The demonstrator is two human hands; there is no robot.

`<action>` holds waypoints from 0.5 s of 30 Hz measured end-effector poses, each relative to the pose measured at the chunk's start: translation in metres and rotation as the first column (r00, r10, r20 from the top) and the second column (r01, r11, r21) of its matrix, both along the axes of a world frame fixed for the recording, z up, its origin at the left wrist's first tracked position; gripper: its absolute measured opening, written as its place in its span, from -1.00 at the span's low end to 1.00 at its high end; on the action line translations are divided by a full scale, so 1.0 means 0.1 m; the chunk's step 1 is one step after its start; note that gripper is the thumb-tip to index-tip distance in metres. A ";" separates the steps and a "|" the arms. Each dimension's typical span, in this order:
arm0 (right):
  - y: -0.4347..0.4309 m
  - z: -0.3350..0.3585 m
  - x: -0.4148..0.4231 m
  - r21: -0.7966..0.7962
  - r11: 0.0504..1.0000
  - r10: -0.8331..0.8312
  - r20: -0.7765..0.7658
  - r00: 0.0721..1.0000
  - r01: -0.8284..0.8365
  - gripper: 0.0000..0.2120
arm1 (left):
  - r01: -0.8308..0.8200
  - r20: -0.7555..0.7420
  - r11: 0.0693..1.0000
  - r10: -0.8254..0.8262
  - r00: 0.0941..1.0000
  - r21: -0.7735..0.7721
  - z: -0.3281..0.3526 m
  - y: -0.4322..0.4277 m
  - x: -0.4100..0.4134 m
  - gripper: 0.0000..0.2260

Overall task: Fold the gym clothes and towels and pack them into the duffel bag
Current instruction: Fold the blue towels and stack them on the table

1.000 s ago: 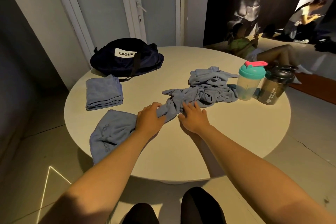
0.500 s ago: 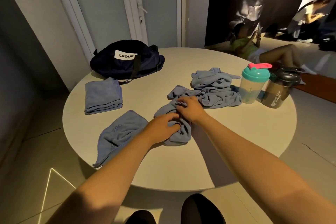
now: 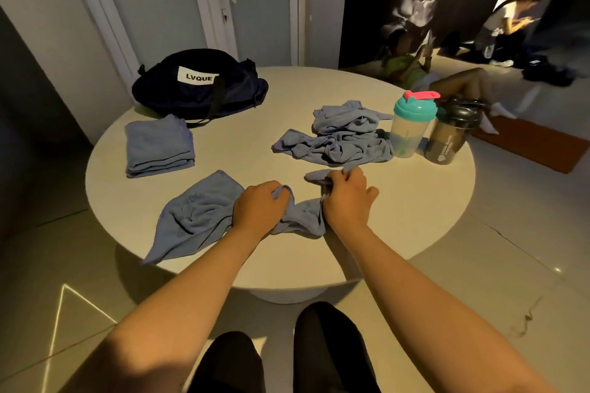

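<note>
Left grip and right grip are both clamped on one small blue cloth. Their fingers are curled tight around it. The cloth is bunched up and sags between the two grips, low on the near side of the round bench. One end of it sticks out past the right grip's fingers.

Just left of the left grip lies another blue cloth, the spread cloth. It touches the left grip, and its corner hangs over the bench edge.

Past the grips, in the middle of the bench, sits a messy pile of blue clothes. A folded towel lies at the far left, well apart from the grips.

Behind the towel sits the dark duffel bag with a white label. You cannot see inside it.

Right of the pile stand a teal bottle with a pink cap and a dark bottle, side by side. Both have lids on.
</note>
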State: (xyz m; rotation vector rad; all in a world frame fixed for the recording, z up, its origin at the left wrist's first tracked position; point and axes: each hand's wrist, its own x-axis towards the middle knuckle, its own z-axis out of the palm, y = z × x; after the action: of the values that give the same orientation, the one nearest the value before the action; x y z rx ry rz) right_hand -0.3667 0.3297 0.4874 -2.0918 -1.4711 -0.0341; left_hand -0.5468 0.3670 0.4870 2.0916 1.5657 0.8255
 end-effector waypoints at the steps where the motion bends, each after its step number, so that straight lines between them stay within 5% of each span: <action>1: -0.07 0.01 -0.03 0.056 0.997 0.057 -0.009 0.998 -0.057 -0.71 | 0.002 0.001 1.000 -0.002 1.000 -0.024 0.02 -0.07 -0.01 -0.65; 4: -0.27 0.04 -0.18 0.071 0.947 0.318 -0.100 0.943 -0.312 -0.69 | 0.012 -0.038 0.997 -0.015 0.999 -0.080 0.12 -0.27 -0.06 -0.65; 7: -0.47 0.02 -0.29 -0.064 0.913 0.384 -0.205 0.900 -0.404 -0.70 | 0.017 -0.089 0.994 -0.027 0.996 -0.105 0.21 -0.41 -0.14 -0.66; 15: -0.79 0.24 -0.31 -0.279 0.957 0.105 0.068 0.992 -0.082 -0.67 | 0.191 0.069 0.981 -0.188 0.980 -0.044 0.38 -0.70 -0.56 -0.83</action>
State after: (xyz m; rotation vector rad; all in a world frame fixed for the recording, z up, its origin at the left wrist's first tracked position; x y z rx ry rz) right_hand -0.3979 0.2509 0.5117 -2.2586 -1.7065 0.1307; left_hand -0.6024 0.2966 0.5250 2.1171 1.3162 0.7700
